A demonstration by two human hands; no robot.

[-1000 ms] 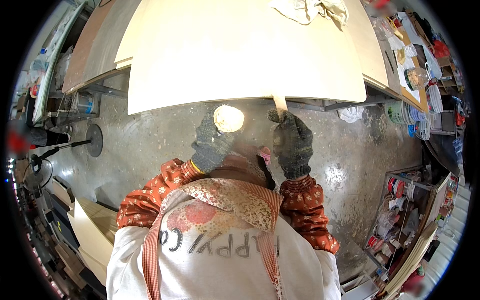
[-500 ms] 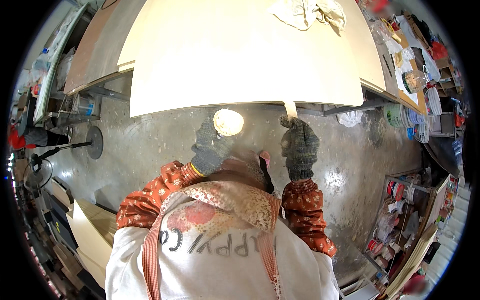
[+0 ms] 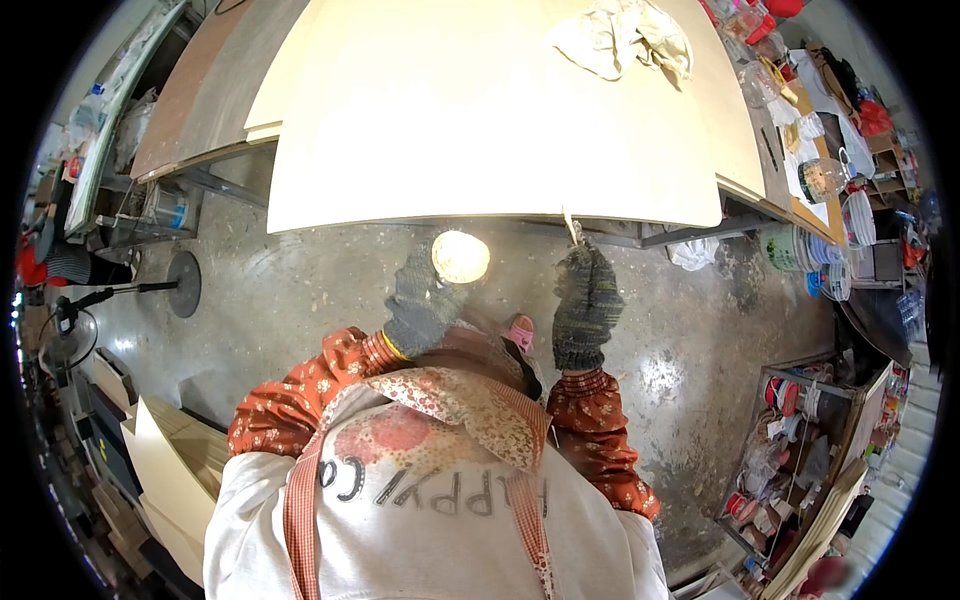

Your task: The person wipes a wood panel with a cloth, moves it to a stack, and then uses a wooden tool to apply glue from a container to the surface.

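My left hand [image 3: 425, 310], in a dark grey knit glove, is closed around a round thing with a bright cream top [image 3: 461, 257], perhaps putty; its lower part is hidden by the glove. In my gloved right hand [image 3: 587, 308] is a thin, pale flat tool [image 3: 571, 226], like a scraper, held upright with its tip at the near edge of the board. The large pale board [image 3: 480, 130] lies just beyond both hands, brightly lit, with rounded near corners.
A crumpled cream cloth [image 3: 625, 40] lies on the board's far right. To the left stand a brown-grey table [image 3: 190, 120] and a pedestal fan [image 3: 180, 285]. A cluttered shelf [image 3: 800, 430] is at the right, and boards [image 3: 170, 460] lean at lower left.
My right hand has shifted slightly left and turned, so the flat tool now shows nearly edge-on at the board's edge. My left hand keeps its hold, nearly still.
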